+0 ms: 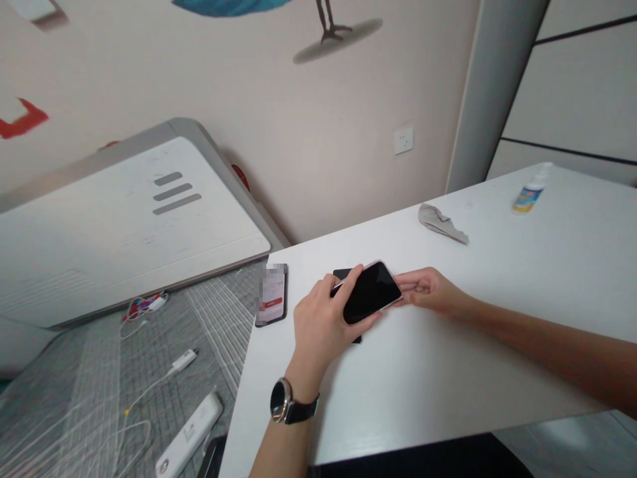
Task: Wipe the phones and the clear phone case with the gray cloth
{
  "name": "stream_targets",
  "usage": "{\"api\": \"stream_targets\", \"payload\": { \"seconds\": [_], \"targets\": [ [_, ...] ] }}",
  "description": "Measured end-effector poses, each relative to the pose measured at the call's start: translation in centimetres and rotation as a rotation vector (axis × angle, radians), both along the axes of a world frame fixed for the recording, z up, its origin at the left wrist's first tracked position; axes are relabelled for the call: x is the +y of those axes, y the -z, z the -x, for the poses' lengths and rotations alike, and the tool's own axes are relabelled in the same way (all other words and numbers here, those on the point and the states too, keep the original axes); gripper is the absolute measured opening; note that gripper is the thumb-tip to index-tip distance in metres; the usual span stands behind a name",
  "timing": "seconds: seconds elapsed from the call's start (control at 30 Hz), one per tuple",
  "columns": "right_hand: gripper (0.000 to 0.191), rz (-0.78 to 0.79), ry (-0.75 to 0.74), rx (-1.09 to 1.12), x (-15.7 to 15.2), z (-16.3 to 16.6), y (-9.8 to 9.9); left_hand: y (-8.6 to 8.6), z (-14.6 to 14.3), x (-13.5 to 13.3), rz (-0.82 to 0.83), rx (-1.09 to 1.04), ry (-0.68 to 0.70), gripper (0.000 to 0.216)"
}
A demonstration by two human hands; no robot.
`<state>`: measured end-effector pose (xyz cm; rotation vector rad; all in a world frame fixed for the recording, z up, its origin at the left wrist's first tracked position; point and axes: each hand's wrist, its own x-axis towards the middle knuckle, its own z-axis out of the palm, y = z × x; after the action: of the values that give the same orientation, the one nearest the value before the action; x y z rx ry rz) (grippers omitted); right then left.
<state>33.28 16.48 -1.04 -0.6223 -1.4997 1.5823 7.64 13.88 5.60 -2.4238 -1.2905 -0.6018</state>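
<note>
My left hand (326,312), with a watch (281,399) on its wrist, is closed around the sides of a smartphone (372,292). The phone is tilted, its black screen facing up, with a pale edge around it. From the right, my right hand (423,289) grips the phone's right end, with fingers partly hidden at its edge. Beneath the phone and my left hand lies a dark flat thing (341,273), mostly covered, so its kind is unclear. A second phone (273,295) with a lit screen rests at the table's left edge.
On the white table (478,372) are a crumpled grey cloth (442,223) and a spray bottle (529,192) farther right. Left of the table, a bed (209,325) bears cables, a charger (183,360) and a white power strip (190,435). A wall socket (403,140) is behind.
</note>
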Motion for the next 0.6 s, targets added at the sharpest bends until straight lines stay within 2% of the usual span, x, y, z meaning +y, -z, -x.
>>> {"api": "stream_targets", "payload": {
  "seconds": [0.33, 0.6],
  "targets": [
    [0.065, -0.022, -0.025, -0.037, 0.14, -0.01, 0.0, -0.42, -0.08, -0.27, 0.016, 0.053, -0.062, 0.083],
    [0.056, -0.029, -0.048, -0.003, 0.5, 0.26, 0.63, -0.39, 0.0, -0.26, 0.029, 0.061, -0.072, 0.083]
  ]
}}
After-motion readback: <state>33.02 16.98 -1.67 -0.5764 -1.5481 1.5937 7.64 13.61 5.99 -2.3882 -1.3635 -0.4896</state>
